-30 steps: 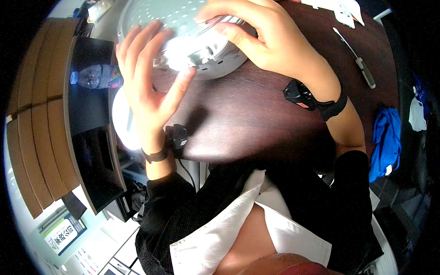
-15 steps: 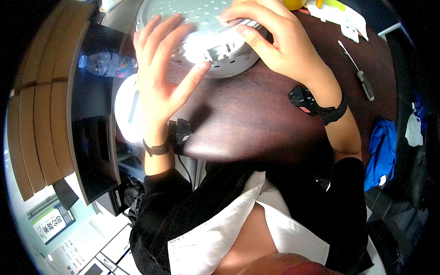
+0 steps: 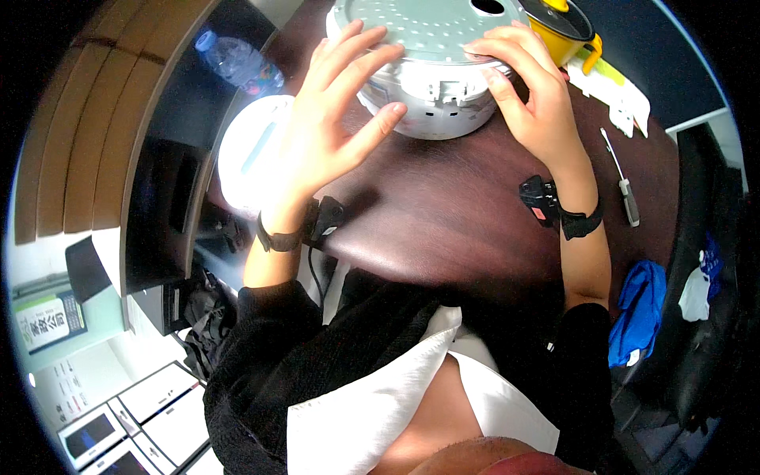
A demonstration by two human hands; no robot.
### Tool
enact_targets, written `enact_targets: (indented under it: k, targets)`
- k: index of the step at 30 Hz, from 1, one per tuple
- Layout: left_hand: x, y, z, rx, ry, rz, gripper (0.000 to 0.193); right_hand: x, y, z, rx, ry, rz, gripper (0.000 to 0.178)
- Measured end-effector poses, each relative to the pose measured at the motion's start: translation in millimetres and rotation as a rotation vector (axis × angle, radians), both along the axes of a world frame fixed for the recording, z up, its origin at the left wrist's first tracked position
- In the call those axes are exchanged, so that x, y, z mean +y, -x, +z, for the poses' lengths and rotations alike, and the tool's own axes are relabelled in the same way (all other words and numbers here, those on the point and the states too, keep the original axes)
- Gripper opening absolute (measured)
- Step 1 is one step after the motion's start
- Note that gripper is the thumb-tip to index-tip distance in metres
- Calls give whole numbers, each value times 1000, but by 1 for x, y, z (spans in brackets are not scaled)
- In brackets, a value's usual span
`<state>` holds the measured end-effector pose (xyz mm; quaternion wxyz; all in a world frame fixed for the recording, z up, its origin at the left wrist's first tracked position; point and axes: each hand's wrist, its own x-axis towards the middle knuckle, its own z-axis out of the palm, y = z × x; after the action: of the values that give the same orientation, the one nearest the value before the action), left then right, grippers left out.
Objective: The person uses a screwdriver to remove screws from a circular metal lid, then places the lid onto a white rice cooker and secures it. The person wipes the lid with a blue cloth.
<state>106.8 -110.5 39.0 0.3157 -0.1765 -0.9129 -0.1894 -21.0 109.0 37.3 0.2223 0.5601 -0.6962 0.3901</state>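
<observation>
Both hands lie spread on the round white appliance (image 3: 431,87) on the table (image 3: 443,206): left hand (image 3: 332,127) flat against its side, right hand (image 3: 530,95) fingertips on the rim. Rigid, bulky, likely smooth; grasp both sides

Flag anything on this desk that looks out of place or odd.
The round white appliance lies upside down, its perforated grey base facing up under both hands. A screwdriver lies loose on the dark table beside the right hand.

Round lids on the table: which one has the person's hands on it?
The grey-green perforated lid atop the white appliance: left hand and right hand both rest on its rim. The white round lid lies untouched, left of the left hand.
</observation>
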Motion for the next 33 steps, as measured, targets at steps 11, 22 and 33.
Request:
enact_targets:
  k: [11, 22, 33]
  targets:
    - [-14, -49, 3, -4, 6, 94, 39, 2, 0, 0, 0, 38, 44, 23]
    - [-176, -107, -85, -550, -30, 783, 50, 20, -13, 21, 14, 123, 4, 21]
    - [-132, -123, -32, -421, -359, 714, 40, 34, -15, 32, -7, 176, -17, 16]
